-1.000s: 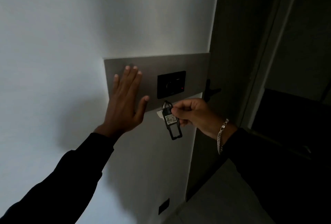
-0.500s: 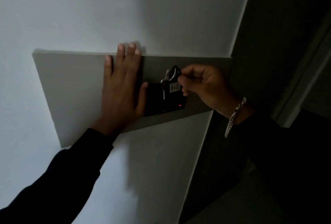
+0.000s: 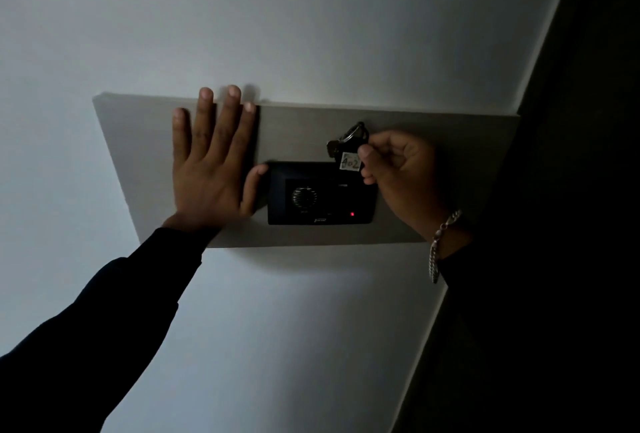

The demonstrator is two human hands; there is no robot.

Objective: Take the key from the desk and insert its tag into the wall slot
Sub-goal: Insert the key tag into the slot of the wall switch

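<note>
A black switch plate (image 3: 320, 193) with a round dial and a small red light is set in a grey wall panel (image 3: 138, 142). My right hand (image 3: 398, 169) pinches the key tag (image 3: 349, 163), a dark fob with a white label reading 402, at the plate's top right edge. The key ring and key (image 3: 346, 140) stick up above the tag. The tag's lower end is hidden behind the plate's top edge; I cannot tell how deep it sits. My left hand (image 3: 211, 162) lies flat and spread on the panel, its thumb touching the plate's left edge.
White wall (image 3: 277, 17) surrounds the panel. A dark door frame or corner (image 3: 571, 190) runs down the right side. A silver bracelet (image 3: 440, 245) hangs from my right wrist. The room is dim.
The view has come closer and turned straight onto the panel. My right hand has moved the tag from in front of the plate up to its top right edge. My left hand stays flat.
</note>
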